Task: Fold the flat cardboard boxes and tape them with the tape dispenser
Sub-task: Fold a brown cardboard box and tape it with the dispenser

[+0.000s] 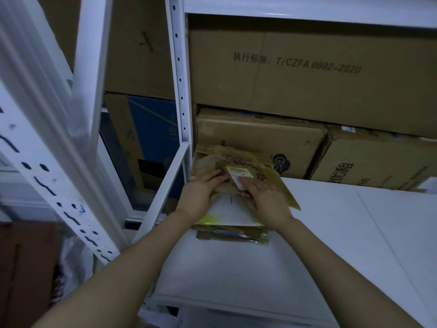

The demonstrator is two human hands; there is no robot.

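A dim storeroom with white metal racking; a white upright post (181, 91) with a row of holes runs down the middle-left. Far left of the post a slanted perforated beam (47, 178) crosses the view. Just left of the post, behind it, a plain brown carton (139, 48) sits above a blue printed box (151, 129).

At the foot of the post, just to its right, a stack of flat cardboard boxes (238, 159) lies on the white shelf board (343, 233), with yellowish tape strips along its edges. The stack's left edge is close beside the post. A white sheet (230, 209) lies in the stack nearer the person, and a small white label (236, 175) sits on the top piece.

The left hand (201, 191), the one nearer the post, lies on the stack with its fingers close together and lightly bent. Whether they pinch an edge cannot be told. The right hand (266, 198), farther from the post, rests on the stack with fingers straight and slightly spread, the tips touching the label.

Right of the post and behind the stack stands a carton with a cloud mark (260, 136). Above it lies a large carton printed "T/CZFA 0002-2020" (307, 74). Farthest right of the post, another printed carton (378, 159) rests on the board.
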